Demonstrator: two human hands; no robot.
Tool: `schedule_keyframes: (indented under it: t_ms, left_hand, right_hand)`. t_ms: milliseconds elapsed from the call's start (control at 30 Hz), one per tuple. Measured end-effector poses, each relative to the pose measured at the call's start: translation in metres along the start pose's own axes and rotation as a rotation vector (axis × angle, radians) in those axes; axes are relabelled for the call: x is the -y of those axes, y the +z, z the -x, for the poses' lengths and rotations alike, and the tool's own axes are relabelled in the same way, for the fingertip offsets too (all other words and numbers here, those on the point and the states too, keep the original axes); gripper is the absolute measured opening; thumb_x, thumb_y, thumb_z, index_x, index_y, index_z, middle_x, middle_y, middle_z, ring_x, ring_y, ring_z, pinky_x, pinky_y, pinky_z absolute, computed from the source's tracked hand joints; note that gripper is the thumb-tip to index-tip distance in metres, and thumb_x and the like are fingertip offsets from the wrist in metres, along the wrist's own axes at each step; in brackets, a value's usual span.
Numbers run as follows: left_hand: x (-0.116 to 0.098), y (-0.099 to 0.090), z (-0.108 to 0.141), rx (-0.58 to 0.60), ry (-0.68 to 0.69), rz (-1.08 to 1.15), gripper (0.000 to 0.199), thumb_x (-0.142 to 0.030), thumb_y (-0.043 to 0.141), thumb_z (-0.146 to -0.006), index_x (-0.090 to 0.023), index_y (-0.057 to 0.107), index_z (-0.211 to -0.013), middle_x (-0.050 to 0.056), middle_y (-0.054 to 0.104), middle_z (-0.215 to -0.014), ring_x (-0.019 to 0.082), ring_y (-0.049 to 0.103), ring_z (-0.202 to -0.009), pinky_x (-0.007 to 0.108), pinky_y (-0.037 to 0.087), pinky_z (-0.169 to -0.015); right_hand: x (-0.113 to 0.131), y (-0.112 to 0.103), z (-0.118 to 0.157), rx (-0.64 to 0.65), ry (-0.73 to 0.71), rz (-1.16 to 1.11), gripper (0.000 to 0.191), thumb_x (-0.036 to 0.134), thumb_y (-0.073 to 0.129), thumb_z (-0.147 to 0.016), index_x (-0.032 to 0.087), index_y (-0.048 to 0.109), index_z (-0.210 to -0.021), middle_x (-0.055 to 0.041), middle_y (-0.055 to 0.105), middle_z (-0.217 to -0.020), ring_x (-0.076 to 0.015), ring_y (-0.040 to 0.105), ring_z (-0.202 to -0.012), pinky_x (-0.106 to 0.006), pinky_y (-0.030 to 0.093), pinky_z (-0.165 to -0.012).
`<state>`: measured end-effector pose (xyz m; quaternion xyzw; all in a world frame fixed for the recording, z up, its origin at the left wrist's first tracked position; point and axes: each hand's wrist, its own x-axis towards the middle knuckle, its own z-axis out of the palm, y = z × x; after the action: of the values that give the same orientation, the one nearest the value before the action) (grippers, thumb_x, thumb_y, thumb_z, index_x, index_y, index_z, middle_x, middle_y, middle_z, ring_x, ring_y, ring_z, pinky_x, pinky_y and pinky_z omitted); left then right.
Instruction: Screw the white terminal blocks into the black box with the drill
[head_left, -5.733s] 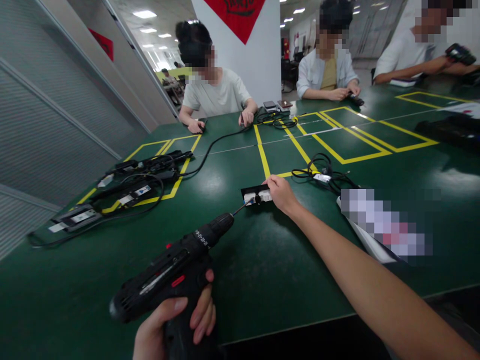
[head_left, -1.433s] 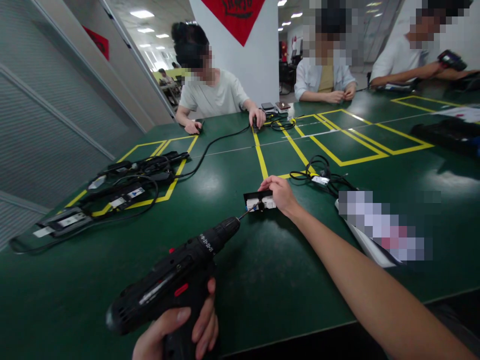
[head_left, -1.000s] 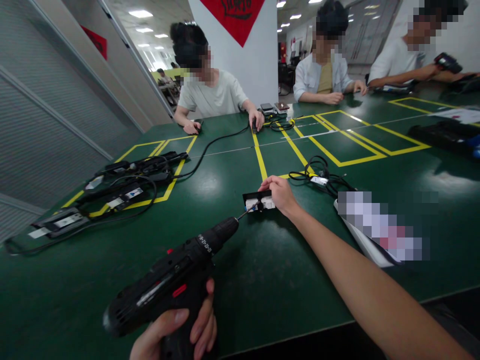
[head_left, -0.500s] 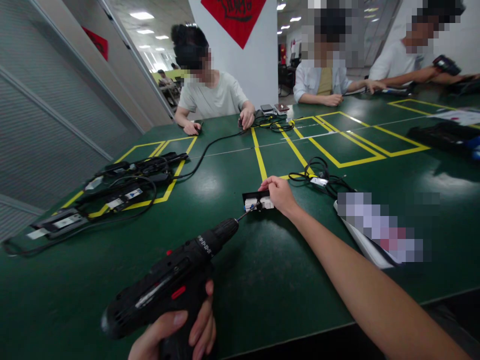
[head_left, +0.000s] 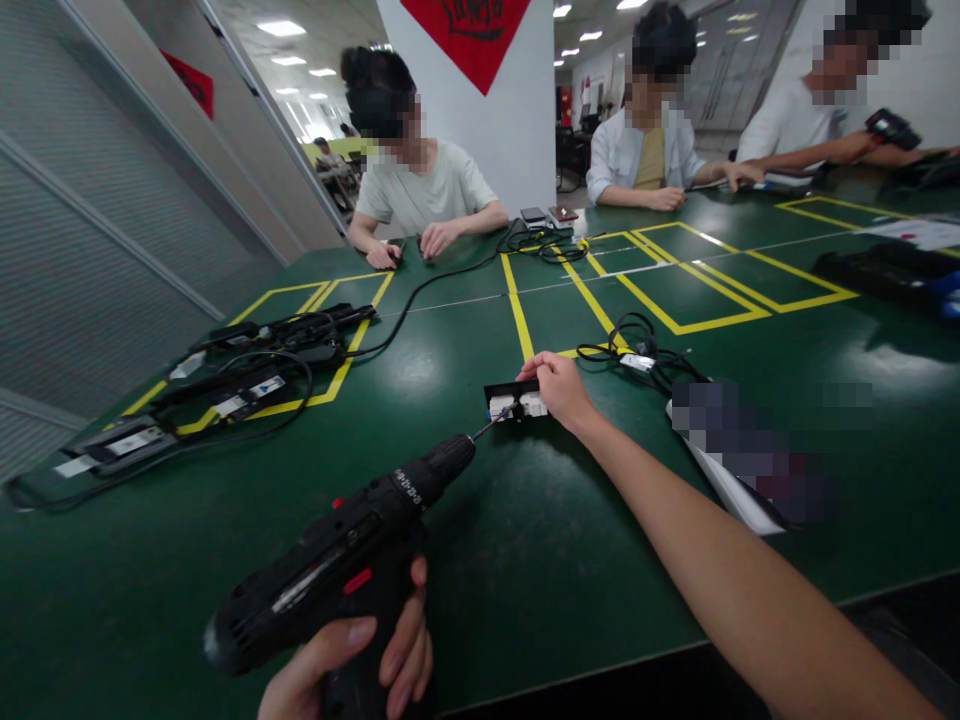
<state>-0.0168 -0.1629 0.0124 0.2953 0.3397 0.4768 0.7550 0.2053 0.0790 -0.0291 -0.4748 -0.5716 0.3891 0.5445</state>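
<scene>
My left hand (head_left: 352, 650) is wrapped round the grip of a black cordless drill (head_left: 330, 560) with red accents. The drill points up and to the right. Its thin bit (head_left: 491, 420) reaches a small black case (head_left: 510, 390) with white parts inside, and the tip appears to touch it near its middle. At the case's right end my right hand (head_left: 559, 388) is closed on it, holding it against the green table. The fingers cover that end, so the case's full shape is hidden.
Black power strips with cables (head_left: 262, 370) lie at left inside yellow tape. A coiled black cable (head_left: 637, 350) and a white-edged device (head_left: 724, 480) with a blurred face lie at right. Co-workers (head_left: 427, 180) sit across the green table (head_left: 465, 590).
My hands, the drill and the case stay almost in place. The co-worker opposite has moved one hand leftward, off the cable. The device's blurred surface at right looks darker.
</scene>
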Motion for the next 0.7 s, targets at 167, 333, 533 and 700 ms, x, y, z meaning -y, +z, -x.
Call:
schedule_keyframes:
  t_ms: [167,333,533,700]
  left_hand:
    - [0.001,0.0,0.0,-0.002,0.01,-0.01,0.031,-0.03,0.047,-0.08,-0.012,0.051,-0.104,0.001,0.049,-0.055,0.015,0.049,-0.042,0.034,0.042,-0.05]
    - [0.002,-0.001,0.0,-0.001,0.003,-0.014,0.031,-0.03,0.046,-0.08,-0.013,0.052,-0.104,0.0,0.049,-0.055,0.015,0.048,-0.042,0.033,0.041,-0.05]
    - [0.001,-0.002,0.001,-0.006,0.01,-0.024,0.029,-0.03,0.046,-0.08,-0.013,0.052,-0.103,0.0,0.05,-0.055,0.015,0.048,-0.042,0.034,0.042,-0.051]
    - [0.002,-0.004,0.002,0.001,-0.009,0.0,0.03,-0.03,0.047,-0.08,-0.012,0.053,-0.103,0.001,0.05,-0.055,0.015,0.049,-0.043,0.035,0.041,-0.051]
  right_hand:
    - [0.001,0.0,0.0,0.005,0.002,0.025,0.026,0.012,0.035,-0.073,0.018,0.06,-0.071,-0.0031,0.067,-0.066,-0.0166,0.064,-0.065,-0.027,0.048,-0.059]
    - [0.002,0.001,0.001,0.006,-0.011,0.092,0.027,0.012,0.032,-0.074,0.018,0.058,-0.074,-0.0033,0.068,-0.069,-0.0156,0.064,-0.066,-0.025,0.048,-0.059]
    - [0.02,-0.011,0.006,-0.085,-0.06,0.31,0.025,0.016,0.034,-0.081,0.018,0.059,-0.08,-0.0066,0.066,-0.078,-0.0207,0.061,-0.077,-0.033,0.044,-0.074]
    - [0.05,-0.024,0.016,-0.193,-0.157,1.005,0.025,0.018,0.037,-0.084,0.009,0.06,-0.091,-0.0194,0.063,-0.093,-0.0321,0.055,-0.093,-0.049,0.035,-0.085]
